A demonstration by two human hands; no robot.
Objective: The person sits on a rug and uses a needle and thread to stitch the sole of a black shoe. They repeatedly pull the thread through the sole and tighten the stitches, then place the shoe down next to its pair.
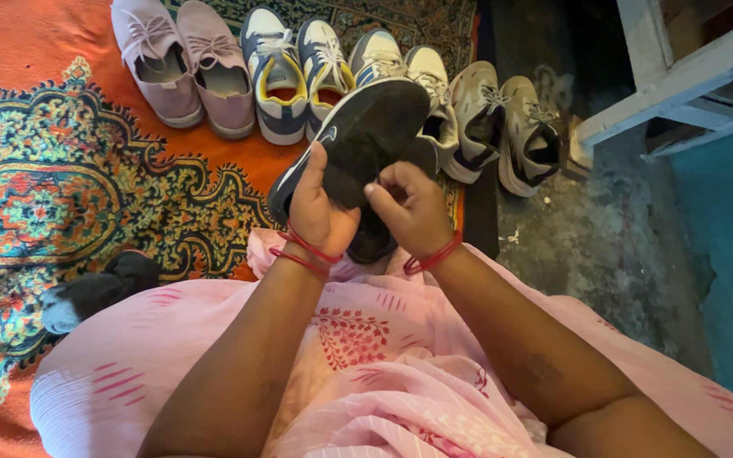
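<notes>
Both hands gripped one black shoe (358, 140) above the lap: the left hand (320, 212) wrapped its side, the right hand (413, 212) clasped its heel end. At twelve o'clock a row of sneakers (332, 76) lined the orange patterned rug (44, 170); a dark sock (95, 293) lay at nine o'clock.

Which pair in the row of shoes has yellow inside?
The second pair from the left: navy-and-white sneakers with yellow lining. The others are lilac, white-grey, or beige.
</notes>
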